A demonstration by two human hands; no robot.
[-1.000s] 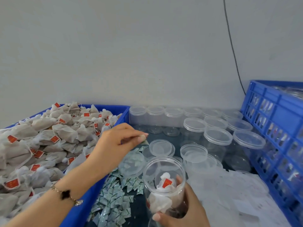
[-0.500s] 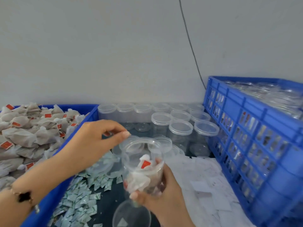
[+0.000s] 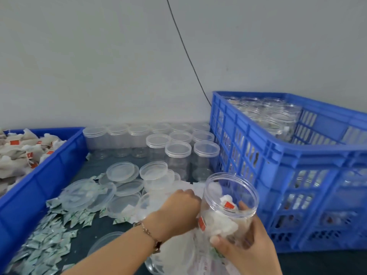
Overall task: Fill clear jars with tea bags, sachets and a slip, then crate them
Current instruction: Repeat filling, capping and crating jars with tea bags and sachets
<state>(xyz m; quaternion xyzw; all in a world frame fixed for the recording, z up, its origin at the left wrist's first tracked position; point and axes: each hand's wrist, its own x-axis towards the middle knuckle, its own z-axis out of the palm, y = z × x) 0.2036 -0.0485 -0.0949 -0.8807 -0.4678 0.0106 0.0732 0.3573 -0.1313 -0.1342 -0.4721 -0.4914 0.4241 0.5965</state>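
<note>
My right hand (image 3: 245, 250) grips a clear open jar (image 3: 231, 187), tilted, with several white tea bags with red tags inside. It hangs in front of the blue crate (image 3: 297, 155). My left hand (image 3: 176, 212) reaches down just left of the jar onto a pile of white paper slips (image 3: 176, 251). Its fingertips are hidden behind the knuckles and the jar. A heap of tea bags (image 3: 17, 153) fills the blue bin (image 3: 49, 167) on the left. Small green-silver sachets (image 3: 45, 245) lie scattered at the bin's foot.
Lidded empty jars (image 3: 177, 153) stand in rows against the wall. Loose clear lids (image 3: 122, 172) lie in front of them. Filled jars (image 3: 268, 116) stand in the crate's far corner. A black cable (image 3: 188, 54) runs down the wall.
The view swung right and down. My left hand moved from above the jar's mouth down to the slips beside it. My right hand carried the jar rightward, close to the crate.
</note>
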